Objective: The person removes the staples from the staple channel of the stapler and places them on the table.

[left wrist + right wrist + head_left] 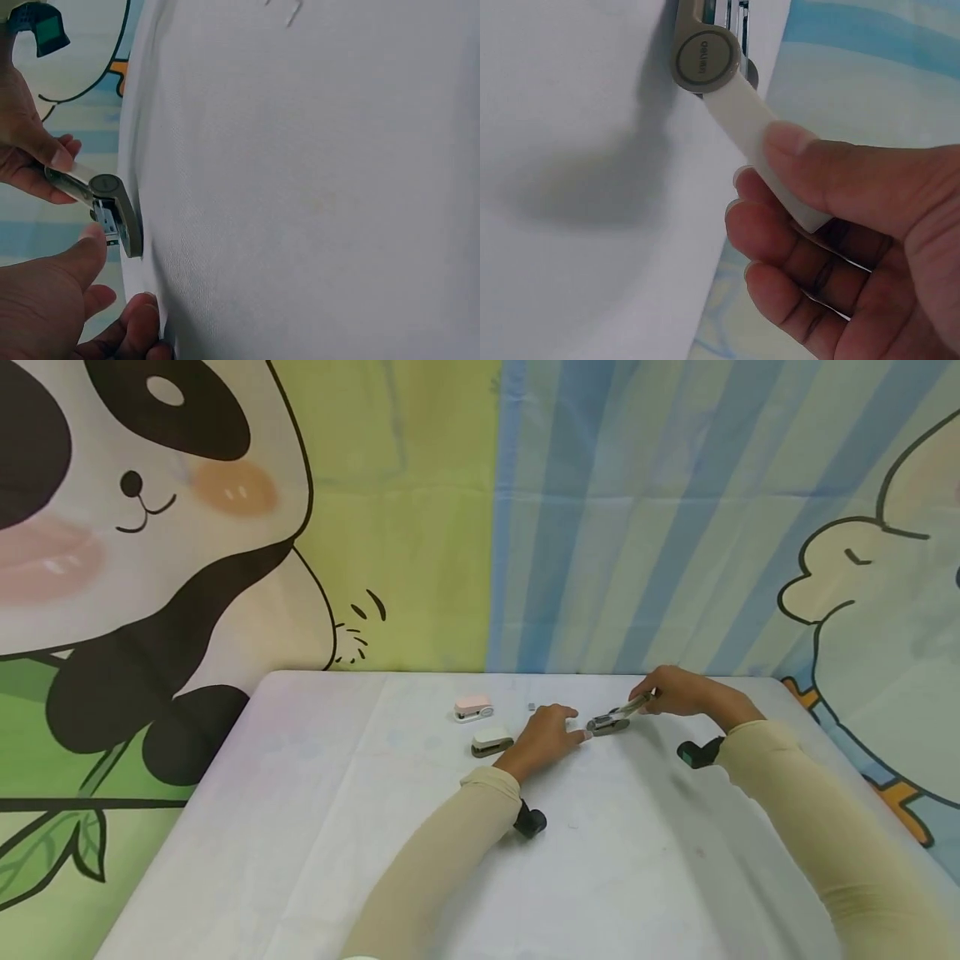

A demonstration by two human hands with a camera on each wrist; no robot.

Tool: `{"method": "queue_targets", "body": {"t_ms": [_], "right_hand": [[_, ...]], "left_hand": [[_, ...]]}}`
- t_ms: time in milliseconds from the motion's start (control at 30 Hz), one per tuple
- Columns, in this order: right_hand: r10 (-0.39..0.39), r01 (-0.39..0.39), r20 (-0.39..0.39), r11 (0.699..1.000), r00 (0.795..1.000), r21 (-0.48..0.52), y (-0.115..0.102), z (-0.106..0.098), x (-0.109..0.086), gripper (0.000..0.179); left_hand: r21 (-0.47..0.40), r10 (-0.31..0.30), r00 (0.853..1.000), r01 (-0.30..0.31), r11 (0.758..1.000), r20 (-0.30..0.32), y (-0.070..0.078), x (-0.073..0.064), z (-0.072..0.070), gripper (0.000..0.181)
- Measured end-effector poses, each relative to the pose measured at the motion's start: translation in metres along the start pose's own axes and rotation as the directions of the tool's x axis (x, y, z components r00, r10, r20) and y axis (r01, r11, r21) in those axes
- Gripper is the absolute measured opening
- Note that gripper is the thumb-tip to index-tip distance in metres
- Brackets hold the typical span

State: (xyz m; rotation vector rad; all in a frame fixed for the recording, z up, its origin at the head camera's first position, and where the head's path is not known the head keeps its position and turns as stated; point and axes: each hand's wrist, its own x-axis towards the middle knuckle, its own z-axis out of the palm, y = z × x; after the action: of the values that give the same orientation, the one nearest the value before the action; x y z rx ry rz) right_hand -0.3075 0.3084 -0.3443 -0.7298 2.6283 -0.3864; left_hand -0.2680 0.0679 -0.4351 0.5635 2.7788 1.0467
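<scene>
My left sleeve (pixel 427 877) and right sleeve (pixel 840 843), both pale cream, lie nearest the head camera, reaching over the white-covered table (pixel 315 860) toward its far edge. Right of the middle of that edge is the white-and-grey stapler (pixel 611 724) I am working on, its upper arm swung back from the base at the round hinge cap (pixel 705 58), so the metal magazine (pixel 106 217) shows.

I judge the step in hand to be holding the stapler apart and getting at its magazine. My right hand (pixel 678 691) pinches the white arm near its tip, thumb along one face and fingers bent behind it. My left hand (pixel 546 737) holds nothing: thumb and fingers stand wide apart at the end of the stapler farther from my right hand. The left thumb comes right up to the magazine's end; whether it touches I cannot tell, nor whether the base rests fully on the table.

The next move, I think, calls for a steady right pinch while the left thumb and fingers close in on the magazine or base. Nearer the table's left edge than my left hand sit a pink-and-white stapler (pixel 472 706) and a second white-and-grey stapler (pixel 491 741).
</scene>
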Motion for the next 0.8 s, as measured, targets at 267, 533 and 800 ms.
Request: {"method": "queue_targets", "body": {"t_ms": [267, 533, 800], "right_hand": [[-0.014, 0.015, -0.014, 1.0, 1.0, 0.023, 0.0, 0.009, 0.017, 0.03], [-0.012, 0.012, -0.011, 1.0, 1.0, -0.002, 0.009, 0.012, 0.019, 0.03], [0.026, -0.028, -0.022, 0.996, 0.999, -0.082, -0.014, 0.006, 0.022, 0.038]], "left_hand": [[0.031, -0.017, 1.0, 0.017, 0.999, -0.015, 0.004, 0.021, 0.008, 0.027], [0.056, -0.041, 0.998, 0.043, 0.997, -0.037, 0.01, 0.029, 0.014, 0.016], [0.107, -0.046, 0.999, 0.045, 0.993, 0.014, 0.01, 0.029, 0.006, 0.022]]}}
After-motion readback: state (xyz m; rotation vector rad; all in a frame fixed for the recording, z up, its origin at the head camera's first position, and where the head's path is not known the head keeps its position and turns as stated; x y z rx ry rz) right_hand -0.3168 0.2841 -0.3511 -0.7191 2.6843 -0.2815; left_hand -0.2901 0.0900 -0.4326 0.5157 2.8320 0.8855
